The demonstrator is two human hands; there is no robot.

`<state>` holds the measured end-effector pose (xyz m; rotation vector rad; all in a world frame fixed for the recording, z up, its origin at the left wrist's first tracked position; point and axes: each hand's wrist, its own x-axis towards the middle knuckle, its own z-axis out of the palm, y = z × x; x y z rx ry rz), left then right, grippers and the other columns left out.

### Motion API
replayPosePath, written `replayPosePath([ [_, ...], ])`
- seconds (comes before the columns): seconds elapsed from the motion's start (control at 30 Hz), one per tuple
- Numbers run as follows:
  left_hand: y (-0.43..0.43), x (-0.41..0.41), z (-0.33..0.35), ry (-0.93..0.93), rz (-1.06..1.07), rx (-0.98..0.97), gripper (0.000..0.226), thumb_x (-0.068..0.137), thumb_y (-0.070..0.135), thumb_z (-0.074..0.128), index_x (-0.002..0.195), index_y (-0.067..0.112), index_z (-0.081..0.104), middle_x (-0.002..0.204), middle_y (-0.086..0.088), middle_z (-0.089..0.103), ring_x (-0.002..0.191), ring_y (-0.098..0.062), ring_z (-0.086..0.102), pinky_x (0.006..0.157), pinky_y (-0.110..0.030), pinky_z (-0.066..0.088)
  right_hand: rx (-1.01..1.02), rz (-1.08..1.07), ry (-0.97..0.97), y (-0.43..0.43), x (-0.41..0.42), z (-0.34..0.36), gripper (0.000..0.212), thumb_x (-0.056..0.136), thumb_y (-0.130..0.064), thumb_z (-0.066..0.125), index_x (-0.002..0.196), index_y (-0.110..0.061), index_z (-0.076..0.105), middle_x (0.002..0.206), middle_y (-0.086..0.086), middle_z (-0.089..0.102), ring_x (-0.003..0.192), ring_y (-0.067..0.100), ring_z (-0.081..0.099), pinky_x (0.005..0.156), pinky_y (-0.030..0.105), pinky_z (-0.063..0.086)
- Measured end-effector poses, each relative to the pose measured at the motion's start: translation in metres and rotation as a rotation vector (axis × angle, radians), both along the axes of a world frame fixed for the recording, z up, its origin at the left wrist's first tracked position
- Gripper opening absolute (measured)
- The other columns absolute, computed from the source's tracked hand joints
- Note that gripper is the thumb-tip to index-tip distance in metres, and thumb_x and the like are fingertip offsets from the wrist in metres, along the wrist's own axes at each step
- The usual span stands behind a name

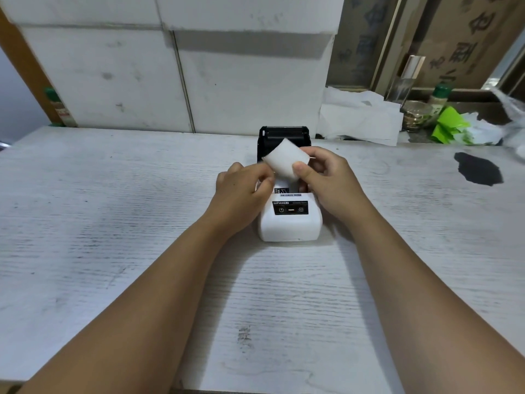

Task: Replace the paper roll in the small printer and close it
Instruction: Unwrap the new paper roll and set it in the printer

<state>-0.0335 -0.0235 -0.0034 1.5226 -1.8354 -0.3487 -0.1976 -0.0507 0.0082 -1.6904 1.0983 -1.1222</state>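
Note:
A small white printer [290,223] with a black control panel sits on the white wood-grain table [113,223]. Its black lid [284,137] stands open at the far side. Above the open bay I hold a white paper roll [285,159], tilted. My right hand [326,180] grips the roll's right end with thumb and fingers. My left hand [244,186] pinches the roll's left lower edge, beside the printer's left side. The inside of the paper bay is mostly hidden by the roll and my hands.
White foam boxes [170,75] stand stacked behind the table. Crumpled white paper [360,118], a glass jar [414,115], a green-capped bottle [439,98] and green wrapping [449,126] lie at the back right. A dark stain [477,172] marks the table's right side.

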Motion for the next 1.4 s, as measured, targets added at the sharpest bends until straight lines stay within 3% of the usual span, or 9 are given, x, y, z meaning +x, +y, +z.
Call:
replayPosePath([
  [0.17, 0.0009, -0.0027, -0.0012, 0.168, 0.005, 0.029, 0.019, 0.088, 0.012, 0.044, 0.095, 0.026, 0.034, 0.089, 0.003, 0.065, 0.088, -0.010, 0.051, 0.092, -0.037, 0.031, 0.027, -0.019, -0.064, 0.0008, 0.0013, 0.0010, 0.014, 0.092, -0.022, 0.056, 0.105, -0.023, 0.063, 0.078, 0.000, 0.065, 0.060, 0.014, 0.057, 0.065, 0.031, 0.047],
  [0.27, 0.0012, -0.0017, -0.0010, 0.233, -0.067, 0.045, 0.028, 0.087, 0.009, 0.043, 0.106, 0.030, 0.037, 0.083, 0.005, 0.061, 0.090, -0.020, 0.053, 0.079, -0.031, 0.039, 0.033, -0.031, -0.088, 0.0009, 0.0026, 0.0005, 0.023, 0.087, -0.034, 0.056, 0.101, -0.019, 0.066, 0.080, 0.009, 0.064, 0.061, 0.019, 0.058, 0.064, 0.037, 0.046],
  [0.37, 0.0016, -0.0016, -0.0010, 0.257, -0.084, 0.052, 0.039, 0.089, 0.007, 0.044, 0.121, 0.027, 0.037, 0.085, -0.001, 0.062, 0.076, -0.012, 0.053, 0.067, -0.024, 0.038, 0.004, -0.042, -0.046, 0.0012, 0.0035, -0.0007, 0.016, 0.087, -0.032, 0.058, 0.097, -0.023, 0.067, 0.081, 0.008, 0.065, 0.062, 0.014, 0.060, 0.068, 0.037, 0.048],
  [0.67, 0.0036, -0.0024, 0.0024, 0.229, -0.061, 0.051, 0.034, 0.081, 0.014, 0.045, 0.109, 0.030, 0.040, 0.095, -0.010, 0.065, 0.086, -0.027, 0.057, 0.070, -0.042, 0.045, -0.082, -0.069, 0.213, -0.0012, 0.0055, -0.0015, 0.024, 0.081, -0.044, 0.057, 0.100, -0.031, 0.063, 0.094, 0.001, 0.071, 0.096, 0.023, 0.064, 0.091, 0.045, 0.050],
  [0.8, 0.0048, -0.0005, 0.0037, 0.229, -0.061, 0.064, 0.035, 0.082, 0.011, 0.046, 0.109, 0.033, 0.040, 0.096, -0.008, 0.068, 0.071, -0.014, 0.052, 0.064, -0.031, 0.040, -0.098, -0.053, 0.301, -0.0008, 0.0067, -0.0010, 0.036, 0.078, -0.052, 0.047, 0.107, -0.035, 0.059, 0.097, -0.004, 0.069, 0.107, 0.030, 0.057, 0.095, 0.049, 0.046],
  [0.9, 0.0043, 0.0002, 0.0032, 0.236, -0.077, 0.062, 0.028, 0.084, 0.008, 0.047, 0.102, 0.028, 0.042, 0.089, -0.004, 0.066, 0.057, 0.001, 0.046, 0.054, -0.017, 0.033, -0.107, -0.032, 0.232, 0.0016, 0.0062, 0.0001, 0.029, 0.089, -0.040, 0.048, 0.116, -0.030, 0.054, 0.098, 0.000, 0.069, 0.099, 0.023, 0.061, 0.091, 0.045, 0.048],
  [1.03, 0.0030, 0.0025, 0.0037, 0.290, -0.108, 0.102, 0.028, 0.087, 0.006, 0.048, 0.092, 0.033, 0.046, 0.079, 0.007, 0.059, 0.056, 0.007, 0.046, 0.060, -0.021, 0.032, -0.054, -0.050, 0.111, 0.0022, 0.0053, 0.0012, 0.017, 0.096, -0.036, 0.046, 0.110, -0.029, 0.050, 0.082, -0.009, 0.064, 0.073, 0.012, 0.058, 0.078, 0.037, 0.047],
  [1.33, -0.0033, 0.0038, -0.0032, 0.353, -0.098, 0.128, 0.021, 0.077, 0.018, 0.044, 0.084, 0.037, 0.048, 0.089, -0.003, 0.061, 0.092, -0.030, 0.053, 0.075, -0.041, 0.042, -0.201, -0.050, 0.288, 0.0063, 0.0058, 0.0018, 0.016, 0.098, -0.036, 0.041, 0.093, -0.025, 0.051, 0.074, -0.003, 0.056, 0.068, -0.001, 0.049, 0.090, 0.037, 0.036],
  [1.4, -0.0044, 0.0021, -0.0052, 0.317, -0.043, 0.109, 0.022, 0.076, 0.020, 0.042, 0.085, 0.040, 0.044, 0.091, -0.004, 0.062, 0.097, -0.030, 0.052, 0.070, -0.035, 0.039, -0.203, -0.040, 0.331, 0.0069, 0.0050, 0.0038, 0.017, 0.099, -0.036, 0.040, 0.094, -0.024, 0.050, 0.074, 0.000, 0.055, 0.065, -0.004, 0.048, 0.089, 0.037, 0.034],
])
